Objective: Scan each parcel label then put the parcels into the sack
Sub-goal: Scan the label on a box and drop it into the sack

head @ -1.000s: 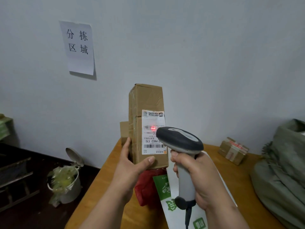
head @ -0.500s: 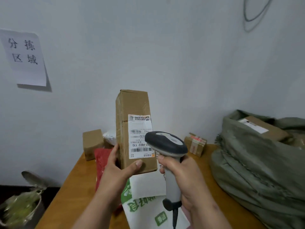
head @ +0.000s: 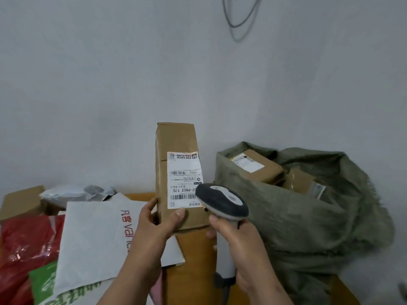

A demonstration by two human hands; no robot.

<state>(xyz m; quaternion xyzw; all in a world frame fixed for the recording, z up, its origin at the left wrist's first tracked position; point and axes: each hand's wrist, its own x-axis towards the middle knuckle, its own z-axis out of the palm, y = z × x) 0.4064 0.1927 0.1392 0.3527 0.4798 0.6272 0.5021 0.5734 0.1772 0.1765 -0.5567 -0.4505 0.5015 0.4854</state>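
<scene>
The left hand [head: 154, 223] gripped the tall cardboard parcel [head: 176, 155] by its lower end, thumb curled across the front just under the label [head: 184, 179], fingers round the far edge; the parcel stood upright above the desk [head: 193, 249]. The right hand [head: 240, 245] was wrapped round the handle of the scanner [head: 220, 200], whose head covered the label's corner at about four o'clock.

Held so low, the parcel could have tipped out of that grip on the way to the sack [head: 308, 216], which slumped at three o'clock; its soft rim might have folded and caught the box. Whether the scan had registered could not be told, so an unread label going in was a risk.

Counted: one scanner, one sack, two boxes visible inside it [head: 257, 166], one parcel in hand. At nine o'clock lay one white mailer [head: 92, 238], one red bag [head: 24, 243], one grey pouch [head: 77, 193], one small carton [head: 22, 201].
</scene>
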